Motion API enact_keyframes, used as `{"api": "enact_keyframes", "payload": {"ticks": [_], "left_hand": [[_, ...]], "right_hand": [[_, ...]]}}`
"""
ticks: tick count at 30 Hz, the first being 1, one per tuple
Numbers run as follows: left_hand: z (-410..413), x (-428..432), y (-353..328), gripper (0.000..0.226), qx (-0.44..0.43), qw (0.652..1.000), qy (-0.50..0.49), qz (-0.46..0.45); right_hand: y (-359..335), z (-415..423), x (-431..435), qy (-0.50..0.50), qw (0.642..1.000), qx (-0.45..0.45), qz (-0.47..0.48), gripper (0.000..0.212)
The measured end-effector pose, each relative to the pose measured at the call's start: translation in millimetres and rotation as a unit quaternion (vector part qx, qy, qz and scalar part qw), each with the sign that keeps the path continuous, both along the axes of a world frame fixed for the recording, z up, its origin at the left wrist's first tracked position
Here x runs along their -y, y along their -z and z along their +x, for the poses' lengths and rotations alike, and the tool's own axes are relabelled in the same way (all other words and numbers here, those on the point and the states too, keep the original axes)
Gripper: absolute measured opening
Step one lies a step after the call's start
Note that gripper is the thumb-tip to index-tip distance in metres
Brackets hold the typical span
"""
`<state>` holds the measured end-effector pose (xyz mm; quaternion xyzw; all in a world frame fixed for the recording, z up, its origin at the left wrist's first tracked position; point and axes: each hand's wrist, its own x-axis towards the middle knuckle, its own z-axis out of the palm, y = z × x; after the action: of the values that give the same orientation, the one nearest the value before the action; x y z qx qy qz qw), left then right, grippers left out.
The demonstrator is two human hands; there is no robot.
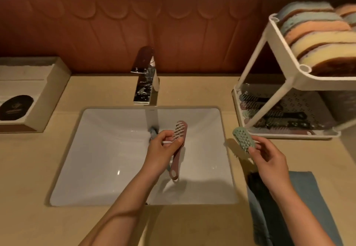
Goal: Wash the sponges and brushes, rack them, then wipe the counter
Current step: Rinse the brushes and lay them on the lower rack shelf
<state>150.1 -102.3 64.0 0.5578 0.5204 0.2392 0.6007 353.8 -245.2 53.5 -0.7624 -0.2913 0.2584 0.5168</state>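
In left hand (161, 149), two brushes (180, 136) (gripped)

A pink brush (181, 130), bristles up and handle pointing toward the front, is held in the left grip (161, 151) over the sink (96, 149), with what may be a blue brush (153, 131) behind it. The right grip (269, 159) pinches a green brush (243, 139) above the worktop's strip beside the rack (269, 39). The rack's top tier holds sponges (317, 39) on edge, and its bottom tier holds racked brushes (279, 119) lying flat.

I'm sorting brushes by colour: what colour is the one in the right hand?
Pale green brush, pinched by the right hand; head view shows it.
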Motion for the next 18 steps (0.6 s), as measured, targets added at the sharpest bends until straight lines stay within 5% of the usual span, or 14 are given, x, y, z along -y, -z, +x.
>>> {"api": "enact_keyframes", "payload": {"ticks": [9, 18], "left_hand": [[64.4, 24.3, 14.7, 0.024, -0.037, 0.999, -0.01, 0.028], [103.2, 32.5, 12.7, 0.025, -0.042, 0.998, -0.007, 0.047]], "right_hand": [[0.6, 116.9, 21.5, 0.04, 0.981, 0.168, -0.086, 0.028], [1.2, 208.4, -36.7, -0.025, 0.94, 0.29, -0.18, 0.023]]}}
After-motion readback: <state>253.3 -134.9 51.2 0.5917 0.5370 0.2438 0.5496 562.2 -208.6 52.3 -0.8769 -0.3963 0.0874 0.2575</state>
